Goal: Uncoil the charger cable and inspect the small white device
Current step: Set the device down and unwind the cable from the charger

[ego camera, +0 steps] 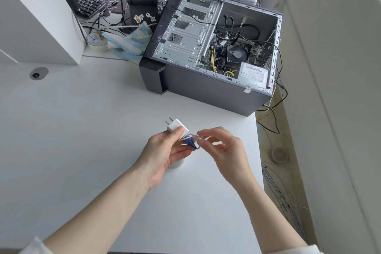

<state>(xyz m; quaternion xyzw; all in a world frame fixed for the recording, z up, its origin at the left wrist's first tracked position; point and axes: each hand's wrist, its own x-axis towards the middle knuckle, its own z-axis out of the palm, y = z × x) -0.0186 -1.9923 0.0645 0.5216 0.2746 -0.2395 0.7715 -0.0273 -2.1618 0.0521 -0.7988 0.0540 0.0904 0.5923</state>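
Observation:
My left hand (162,150) holds a small white charger plug (175,126) above the white table, its two metal prongs pointing up and to the left. A coiled blue and grey cable (190,142) hangs from the plug's lower end between my hands. My right hand (220,148) pinches the cable's loop with thumb and forefinger. A small white round object (175,164) rests on the table under my left hand, mostly hidden.
An open grey computer case (210,51) lies on its side at the back right of the white table (82,130). Behind it are a keyboard (88,4), a tape roll (97,41) and blue cloth (127,41). Loose wires hang past the table's right edge.

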